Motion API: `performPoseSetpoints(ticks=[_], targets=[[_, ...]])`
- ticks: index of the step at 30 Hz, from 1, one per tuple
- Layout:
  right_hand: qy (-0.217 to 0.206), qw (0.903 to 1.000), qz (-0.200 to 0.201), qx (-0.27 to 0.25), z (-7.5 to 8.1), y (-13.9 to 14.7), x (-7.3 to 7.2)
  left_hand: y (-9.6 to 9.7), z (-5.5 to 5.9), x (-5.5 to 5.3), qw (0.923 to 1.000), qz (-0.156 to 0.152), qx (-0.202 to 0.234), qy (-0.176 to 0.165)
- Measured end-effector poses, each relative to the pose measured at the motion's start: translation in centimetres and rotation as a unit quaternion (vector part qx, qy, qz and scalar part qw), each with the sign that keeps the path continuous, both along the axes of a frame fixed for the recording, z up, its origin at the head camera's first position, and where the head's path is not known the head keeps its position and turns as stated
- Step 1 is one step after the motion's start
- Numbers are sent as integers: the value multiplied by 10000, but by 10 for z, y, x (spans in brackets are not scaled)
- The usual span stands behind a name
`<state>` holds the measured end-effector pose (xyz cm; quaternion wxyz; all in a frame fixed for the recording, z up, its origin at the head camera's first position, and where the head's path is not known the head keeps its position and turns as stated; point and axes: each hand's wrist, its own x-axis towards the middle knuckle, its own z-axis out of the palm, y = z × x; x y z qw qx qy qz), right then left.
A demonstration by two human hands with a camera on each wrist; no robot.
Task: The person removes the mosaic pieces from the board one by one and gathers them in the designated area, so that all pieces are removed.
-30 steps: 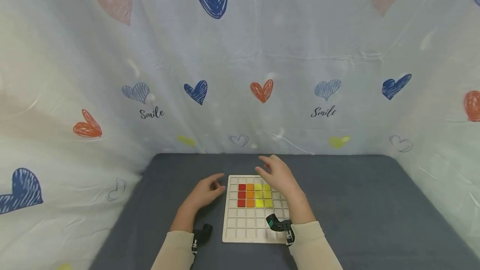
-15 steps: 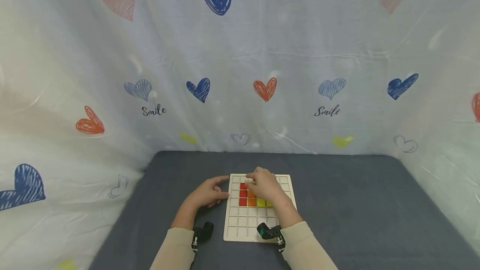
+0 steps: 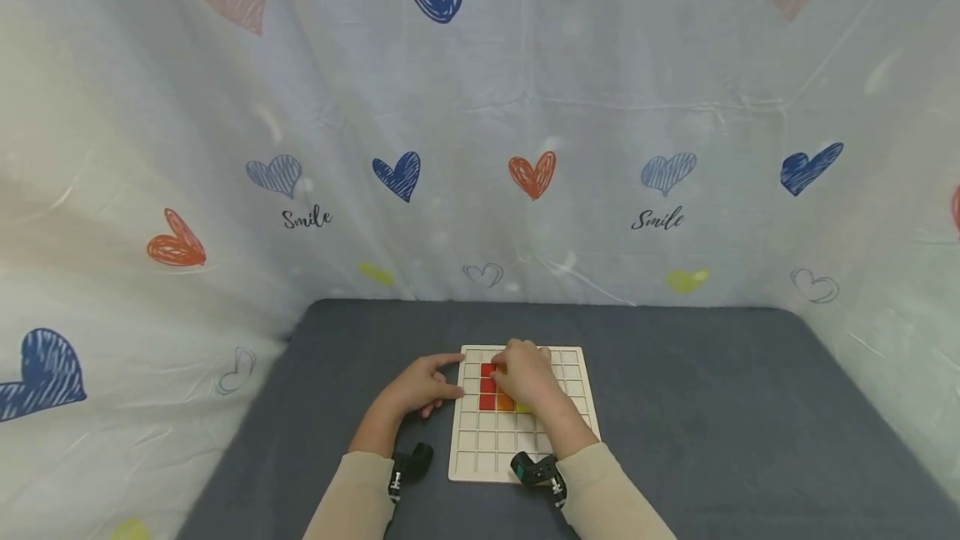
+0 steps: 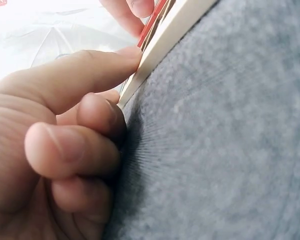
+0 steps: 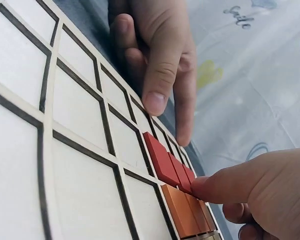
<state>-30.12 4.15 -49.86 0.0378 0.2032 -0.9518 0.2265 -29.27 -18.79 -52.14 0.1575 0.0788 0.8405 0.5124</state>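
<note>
A cream gridded board lies on the table with red tiles, orange tiles and yellow tiles in its cells. My left hand rests at the board's left edge, thumb and index finger extended against it and the other fingers curled in the left wrist view. Over the board, my right hand has its thumb and index finger down at the far red tile. The right wrist view shows the thumb pressed to that tile. The right hand covers most of the yellow tiles.
The dark grey table cloth extends around the board. A pale curtain printed with hearts hangs behind the table and at both sides. Each wrist carries a small black camera, one being the right wrist camera.
My right hand has moved left and nearer from the board's far side to the red tiles. My left hand has shifted slightly right onto the board's edge.
</note>
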Motion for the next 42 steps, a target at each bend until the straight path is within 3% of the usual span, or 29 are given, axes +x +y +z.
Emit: performPoseSetpoints(ticks=[11, 16, 21, 27, 42], targets=[[308, 9993, -72, -207, -2, 1, -3, 0, -1, -1, 10000, 71, -11, -33], [-91, 9972, 42, -740, 9, 8, -3, 1, 0, 0, 10000, 41, -17, -38], [-566, 9864, 236, -1526, 23, 18, -3, 1, 1, 0, 10000, 52, -43, -27], [-548, 9797, 261, -1912, 37, 31, 2, 3, 1, 0, 9999, 94, -74, -52], [-448, 9740, -95, -2219, 62, 80, 4, 2, 1, 1, 10000, 58, -17, -6]])
